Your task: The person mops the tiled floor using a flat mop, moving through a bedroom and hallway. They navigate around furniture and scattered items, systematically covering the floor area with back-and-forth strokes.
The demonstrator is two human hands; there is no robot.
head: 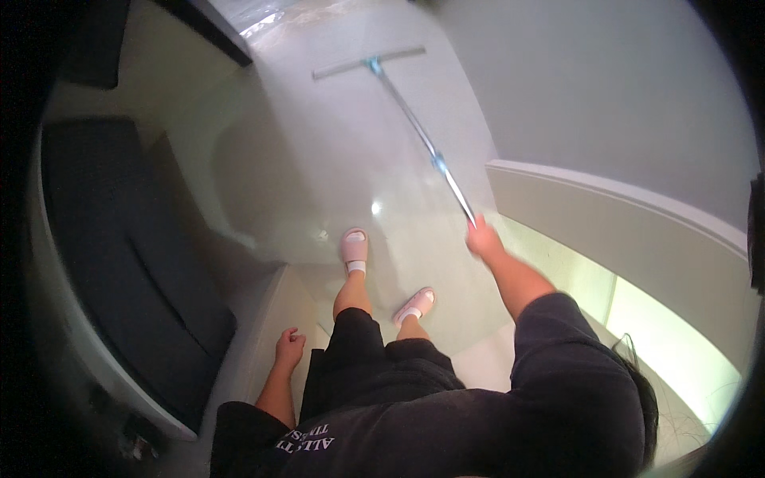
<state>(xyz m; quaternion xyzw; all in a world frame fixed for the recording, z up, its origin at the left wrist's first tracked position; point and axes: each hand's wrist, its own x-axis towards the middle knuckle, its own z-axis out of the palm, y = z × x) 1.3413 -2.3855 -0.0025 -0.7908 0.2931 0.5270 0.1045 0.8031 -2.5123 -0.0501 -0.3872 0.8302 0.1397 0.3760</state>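
Note:
My right hand [484, 238] grips the lower end of a metal pole [409, 113] with light blue joints. At the pole's far end is a wide squeegee head [397, 55], set crosswise over the pale, glossy floor [334, 149]. Whether its blade touches the floor cannot be told. My left hand [290, 348] hangs at my side with its fingers loosely curled and nothing seen in it. It is nearest to a low pale panel [284, 310] on the left.
Long black cushions [137, 251] lie on a bench along the left. A grey wall [603, 89] with a white-topped ledge [621, 209] runs along the right, lit from beneath. My feet stand on the floor in pink slides [354, 245]. A dark-edged post [209, 30] stands at the upper left.

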